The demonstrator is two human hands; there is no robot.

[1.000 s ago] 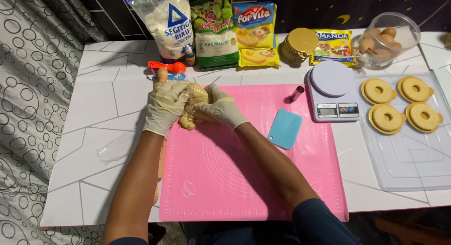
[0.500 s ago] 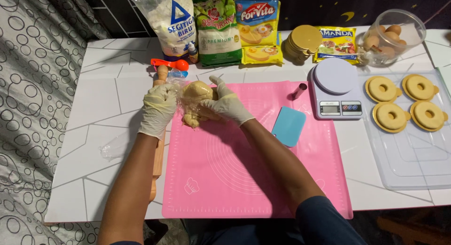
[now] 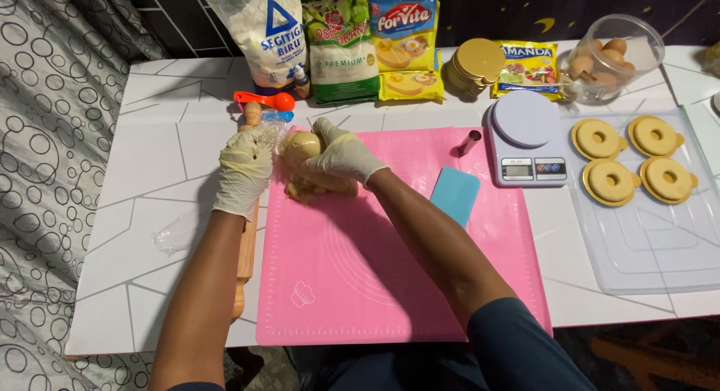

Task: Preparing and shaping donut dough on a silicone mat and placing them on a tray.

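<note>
A: What were the fingers doing?
B: Right gloved hand (image 3: 341, 155) had fingers curled over the pale yellow dough lump (image 3: 311, 166), gripping its top. Left gloved hand (image 3: 244, 168) was pressed vs. the lump's left side, fingers together & bent; couldn't tell if it pinched anything.
A: Where was the dough?
B: On the top-left corner of the pink silicone baking mat (image 3: 390, 286), btwn both hands.
A: Around it?
B: Wooden rolling pin (image 3: 246, 248) lay along the mat's left edge, under the left forearm. Light blue plastic scraper (image 3: 455, 195) sat on the mat, right of the arm. White digital kitchen scale (image 3: 526, 140) just beyond; four ring-shaped dough pieces on gold discs (image 3: 634, 160) on a clear tray (image 3: 660, 248).
</note>
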